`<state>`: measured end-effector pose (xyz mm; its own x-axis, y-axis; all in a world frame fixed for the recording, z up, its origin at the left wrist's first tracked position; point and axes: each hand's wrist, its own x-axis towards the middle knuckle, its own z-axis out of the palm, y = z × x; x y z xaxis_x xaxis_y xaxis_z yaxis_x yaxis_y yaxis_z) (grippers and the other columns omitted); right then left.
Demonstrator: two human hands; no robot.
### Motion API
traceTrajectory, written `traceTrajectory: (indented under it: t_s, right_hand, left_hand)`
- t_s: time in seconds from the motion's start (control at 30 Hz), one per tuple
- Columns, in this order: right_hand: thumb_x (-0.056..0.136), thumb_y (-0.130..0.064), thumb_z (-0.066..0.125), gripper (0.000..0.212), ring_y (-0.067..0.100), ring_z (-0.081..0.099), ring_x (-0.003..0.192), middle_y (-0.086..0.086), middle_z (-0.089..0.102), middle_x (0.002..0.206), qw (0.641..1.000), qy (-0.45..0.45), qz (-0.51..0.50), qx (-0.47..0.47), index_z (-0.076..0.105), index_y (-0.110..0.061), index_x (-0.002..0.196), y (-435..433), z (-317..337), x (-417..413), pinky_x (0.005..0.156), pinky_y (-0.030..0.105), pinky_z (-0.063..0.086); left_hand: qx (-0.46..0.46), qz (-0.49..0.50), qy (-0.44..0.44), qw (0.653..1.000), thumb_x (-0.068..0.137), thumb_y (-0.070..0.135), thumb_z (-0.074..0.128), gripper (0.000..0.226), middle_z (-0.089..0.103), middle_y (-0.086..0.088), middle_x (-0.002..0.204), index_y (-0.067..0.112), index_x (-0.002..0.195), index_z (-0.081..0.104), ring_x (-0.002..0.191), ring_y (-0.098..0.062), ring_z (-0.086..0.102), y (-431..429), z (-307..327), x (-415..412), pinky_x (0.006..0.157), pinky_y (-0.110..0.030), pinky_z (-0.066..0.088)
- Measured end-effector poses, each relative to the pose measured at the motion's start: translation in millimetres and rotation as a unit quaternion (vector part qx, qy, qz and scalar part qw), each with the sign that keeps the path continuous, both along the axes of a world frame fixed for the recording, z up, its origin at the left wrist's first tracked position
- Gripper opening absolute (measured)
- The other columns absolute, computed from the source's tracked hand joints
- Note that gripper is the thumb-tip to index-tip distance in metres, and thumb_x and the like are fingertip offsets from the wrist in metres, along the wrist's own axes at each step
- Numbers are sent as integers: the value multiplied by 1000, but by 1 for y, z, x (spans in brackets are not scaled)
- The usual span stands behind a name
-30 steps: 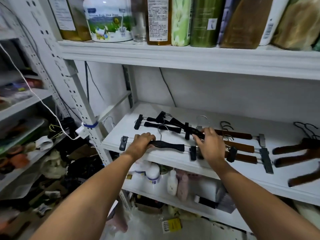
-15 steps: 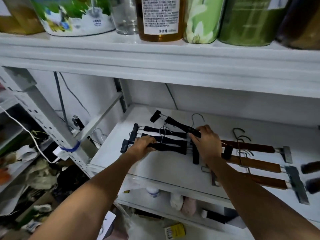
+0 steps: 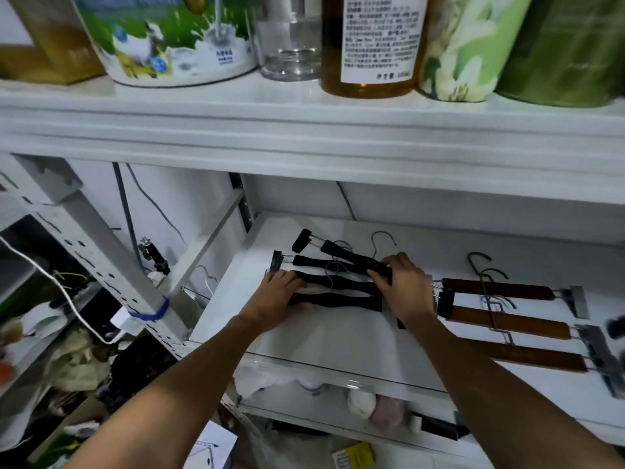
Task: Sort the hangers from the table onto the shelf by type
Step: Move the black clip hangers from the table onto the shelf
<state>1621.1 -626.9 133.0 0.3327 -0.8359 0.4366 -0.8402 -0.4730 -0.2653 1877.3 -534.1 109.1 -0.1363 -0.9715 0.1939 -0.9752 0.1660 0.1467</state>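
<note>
Both hands grip: L hand fingers curled over left ends of black hangers, R hand pinching their right ends. Stack lies mid-frame on white shelf, brown hangers just right of it.

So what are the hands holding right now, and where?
Right hand grips the top black hanger at its right end. Left hand covers the left ends of the lower black hangers; whether it grips cannot be told.

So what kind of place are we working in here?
Probably a home storeroom: white metal shelving holding a milk-powder tin and an amber bottle, black hangers laid on one shelf, clutter heaped on the floor.
</note>
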Motion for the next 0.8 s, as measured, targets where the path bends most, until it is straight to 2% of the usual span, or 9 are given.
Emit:
traceTrajectory:
  t_s: [0.1,0.17,0.27,0.37,0.43,0.5,0.6,0.7,0.8]
  right_hand:
    - [89,-39,63,33,29,63,78,10,64,96,1000,4,-15,21,67,-8,97,11,-3,7,68,32,42]
    - [91,-41,60,36,29,62,87,10,63,102,999,8,-6,42,66,-8,104,20,-5,13,76,35,44]
    - [92,-49,54,44,24,60,94,7,60,110,997,52,19,58,63,-11,112,38,-9,21,82,34,44]
    - [92,-60,41,55,19,58,100,3,55,120,990,109,50,77,57,-17,122,55,-19,25,90,32,42]
    - [92,-64,35,58,19,56,107,3,52,126,985,133,64,89,53,-21,125,66,-27,25,95,33,41]
    - [92,-64,35,55,19,55,111,3,49,128,983,137,71,102,51,-24,126,74,-34,24,99,34,39]
    - [91,-62,39,51,18,51,109,0,48,122,982,137,80,104,50,-27,127,79,-37,23,94,34,37]
    - [91,-61,42,49,19,44,111,0,47,123,982,145,74,95,50,-29,127,81,-37,24,92,33,36]
    - [89,-59,48,47,21,39,118,0,44,133,985,127,68,96,54,-30,125,83,-36,27,98,35,35]
  left_hand:
    - [-84,-64,-58,993,91,35,54,28,62,0,101,17,111,63,93,-20,60,12,12,10,84,-29,46]
    - [-134,-91,-74,984,91,31,46,28,63,-1,93,14,104,64,81,-19,62,17,21,14,73,-26,50]
    - [-160,-80,-33,983,92,27,38,34,65,-6,93,10,104,64,77,-23,62,20,37,13,69,-30,50]
    - [-136,-54,-5,989,94,27,40,35,65,-9,104,8,115,60,88,-26,61,16,43,8,77,-34,50]
    - [-71,-40,15,997,97,29,44,36,59,-8,119,11,127,53,105,-25,55,12,38,4,89,-33,43]
    - [-17,-38,19,999,98,33,43,41,53,-6,128,14,134,46,114,-24,49,10,26,0,94,-32,38]
    - [29,-35,1,999,98,39,39,46,46,-3,137,18,139,40,123,-22,43,14,7,-7,103,-33,34]
    - [46,-8,-45,998,100,43,30,50,36,-1,148,22,146,30,135,-19,33,21,-11,-13,113,-32,19]
    - [54,4,-87,995,102,43,22,53,24,1,156,22,150,18,142,-17,23,21,-17,-15,118,-33,10]
